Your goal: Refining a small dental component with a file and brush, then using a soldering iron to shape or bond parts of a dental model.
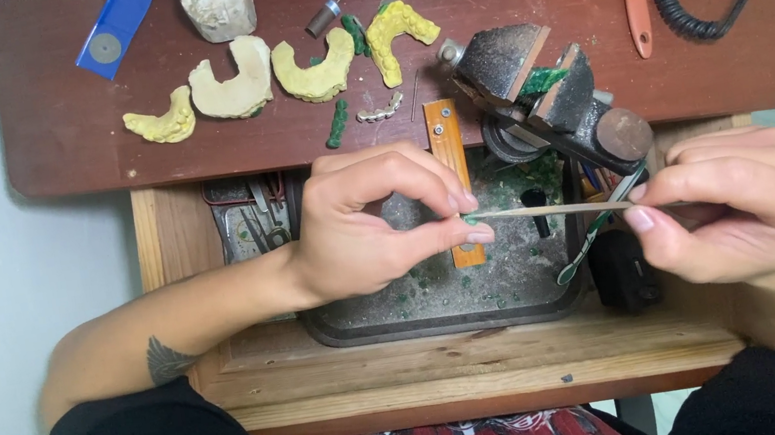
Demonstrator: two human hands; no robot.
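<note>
Left hand [359,227] pinches a tiny green bit [471,221] mid-frame, right hand [739,203] grips the file [558,210]; I'd go with light, short strokes over the tray [442,316].

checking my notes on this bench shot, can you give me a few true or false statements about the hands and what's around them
1. The right hand holds a thin stick-like tool. True.
2. The left hand pinches a small green piece at the tool's tip. True.
3. The dental casts lie in the dark tray under the hands. False: they lie on the red-brown tabletop above it.
4. The small vise is empty. False: a green piece sits between its jaws.
5. The left hand rests flat on the tabletop. False: it is held over the tray.
</note>
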